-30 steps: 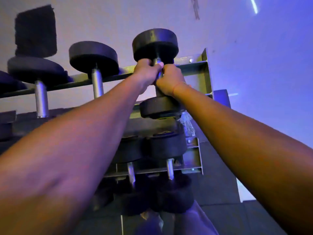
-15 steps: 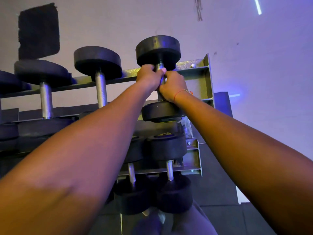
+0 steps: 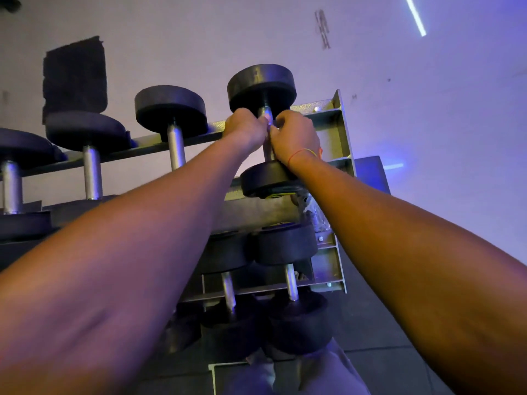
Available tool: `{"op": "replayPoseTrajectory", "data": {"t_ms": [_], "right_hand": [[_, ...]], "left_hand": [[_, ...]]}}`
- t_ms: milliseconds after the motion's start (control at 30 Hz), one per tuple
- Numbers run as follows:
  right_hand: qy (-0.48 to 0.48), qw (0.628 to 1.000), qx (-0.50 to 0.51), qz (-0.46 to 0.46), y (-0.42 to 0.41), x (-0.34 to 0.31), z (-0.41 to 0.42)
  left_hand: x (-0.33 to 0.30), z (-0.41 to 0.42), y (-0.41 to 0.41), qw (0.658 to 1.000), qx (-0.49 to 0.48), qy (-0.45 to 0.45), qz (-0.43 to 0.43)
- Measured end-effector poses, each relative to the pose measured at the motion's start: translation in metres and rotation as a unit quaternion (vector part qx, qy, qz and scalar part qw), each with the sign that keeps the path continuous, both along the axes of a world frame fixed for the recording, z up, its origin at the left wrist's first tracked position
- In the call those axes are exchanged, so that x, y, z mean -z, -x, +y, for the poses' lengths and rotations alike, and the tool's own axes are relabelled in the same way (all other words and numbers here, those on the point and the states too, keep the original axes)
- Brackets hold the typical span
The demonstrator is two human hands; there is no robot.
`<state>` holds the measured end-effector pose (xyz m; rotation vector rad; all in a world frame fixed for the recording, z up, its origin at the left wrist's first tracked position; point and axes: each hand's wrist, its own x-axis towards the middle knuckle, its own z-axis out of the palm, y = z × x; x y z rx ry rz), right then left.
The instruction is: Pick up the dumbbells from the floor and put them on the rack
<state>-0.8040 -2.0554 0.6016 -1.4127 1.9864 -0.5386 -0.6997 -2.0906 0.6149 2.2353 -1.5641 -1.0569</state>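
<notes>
Both hands are gripping one dumbbell (image 3: 263,129) at the right end of the rack's (image 3: 338,132) top shelf. The left hand (image 3: 245,129) is wrapping the steel handle from the left, and the right hand (image 3: 296,135) is wrapping it from the right, so the fingers (image 3: 281,116) of both are clenching around the bar and nearly meeting in the middle. A thin orange thread (image 3: 303,153) is circling the right wrist.

The dumbbell is lying across the shelf with its far black head above the back rail and its near head sitting by the front rail; whether its weight is fully resting on the rails cannot be told. Just to its left a second dumbbell (image 3: 172,124) is lying the same way, and two more (image 3: 88,155) are lining up further left, the last one partly cut off by the frame edge.

On the lower shelf, two dumbbells (image 3: 286,266) are sitting side by side, touching or nearly so, directly below the gripped one. A crumpled bit of clear plastic (image 3: 315,215) is showing beside the right forearm, against the rack's end frame.

A dark rectangular pad (image 3: 74,78) is hanging on the pale wall behind the rack. The floor (image 3: 379,332) is showing dark tiles.
</notes>
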Motion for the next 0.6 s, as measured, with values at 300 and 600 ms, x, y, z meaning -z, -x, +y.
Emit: {"op": "replayPoseTrajectory", "data": {"t_ms": [300,600], "right_hand": [[0.077,0.991,0.029,0.106,0.096,-0.054,0.125],[0.13,0.943,0.193,0.239,0.135,-0.196,0.324]], "left_hand": [[-0.078,0.071,-0.01,0.971,0.192,0.125,-0.066],[-0.213,0.187,0.046,0.857,0.417,0.303,0.016]]}}
